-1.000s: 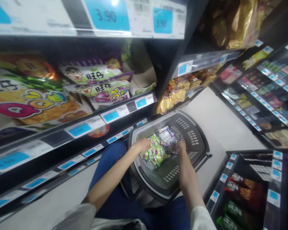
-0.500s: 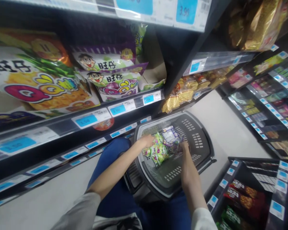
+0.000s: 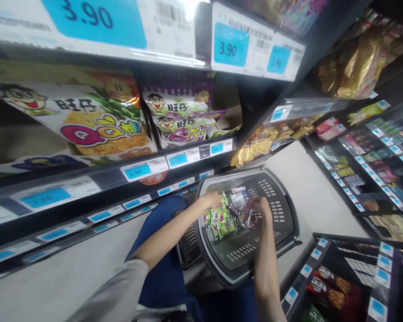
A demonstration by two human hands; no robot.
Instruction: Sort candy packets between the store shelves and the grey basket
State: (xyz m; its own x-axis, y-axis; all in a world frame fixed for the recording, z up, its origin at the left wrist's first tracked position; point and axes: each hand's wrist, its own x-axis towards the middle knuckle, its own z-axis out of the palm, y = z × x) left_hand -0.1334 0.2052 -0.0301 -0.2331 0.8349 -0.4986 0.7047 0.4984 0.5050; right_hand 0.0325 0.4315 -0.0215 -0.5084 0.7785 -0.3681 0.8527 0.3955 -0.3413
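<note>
While both arms reached down into the dark shopping basket (image 3: 240, 264), the left hand (image 3: 212, 200) lay on the upper left part of the green snack packets (image 3: 221, 220), its fingers bent over their edge. Whether those fingers were pinched on a packet could not be told. The packets spread to the right of that hand and nearer the person, in the left part of the basket. The right hand (image 3: 260, 206) was at the right edge of the purple-and-white packets (image 3: 241, 201), its fingers curled and slightly apart, pointing left; whether they gripped the film was too blurred to tell. These packets lay between the hands, just right of the green ones. Shelves with large QQ snack bags (image 3: 100, 129) stood at the left, and gold-wrapped packs (image 3: 255, 145) lay beyond the basket.
</note>
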